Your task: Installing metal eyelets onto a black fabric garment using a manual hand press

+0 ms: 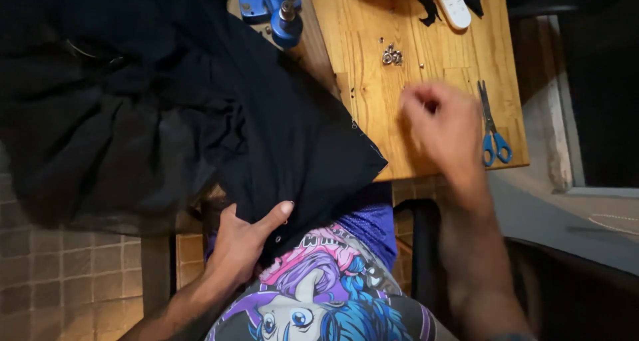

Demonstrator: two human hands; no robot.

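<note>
A large black cloth garment (200,114) drapes over the left half of the light wooden tabletop (373,101), covering it and part of the blue metal press tool (276,8). Its lower edge hangs into the lap, where the left hand (243,241) pinches it, thumb on top. The right hand (442,131), blurred, hovers above the wood with fingers bunched together, beside blue-handled scissors (492,131). Small silver metal eyelets (391,56) lie beyond.
</note>
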